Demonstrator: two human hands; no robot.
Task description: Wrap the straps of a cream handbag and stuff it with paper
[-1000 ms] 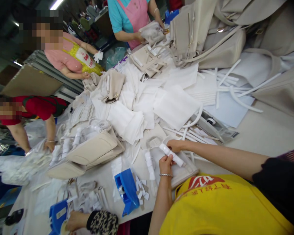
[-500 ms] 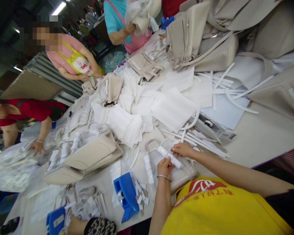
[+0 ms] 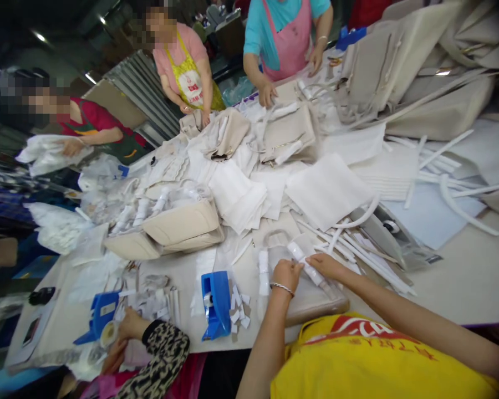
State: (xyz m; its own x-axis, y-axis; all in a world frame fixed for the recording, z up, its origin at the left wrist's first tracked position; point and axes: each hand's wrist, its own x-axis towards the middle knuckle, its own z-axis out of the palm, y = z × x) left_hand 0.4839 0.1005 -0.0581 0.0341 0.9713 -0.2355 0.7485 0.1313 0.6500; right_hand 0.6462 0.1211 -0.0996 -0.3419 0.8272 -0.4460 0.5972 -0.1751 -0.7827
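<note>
A beige handbag (image 3: 322, 305) lies flat at the table's near edge, in front of my yellow apron. White wrapping covers its strap (image 3: 296, 251), which slants across the bag. My left hand (image 3: 288, 274) is closed, thumb and fingers pinching the wrapped strap from the left. From the right, my right hand (image 3: 326, 266) pinches the same strap close by. What the fingertips press on is partly hidden. A second white-wrapped strap piece (image 3: 264, 272) lies left of my left hand.
A blue tape dispenser (image 3: 216, 305) and small white slips (image 3: 240, 310) lie to the left. White sheets (image 3: 330, 191) and white tubes (image 3: 382, 269) spread beyond the bag. More beige bags (image 3: 183, 221) stand around. Co-workers surround the table; one's patterned sleeve (image 3: 162, 354) is near left.
The view has swung left, shifting the scene rightward. My hands stay on the wrapped strap. A far co-worker's raised bundle is down; another at the left now lifts a white plastic bag.
</note>
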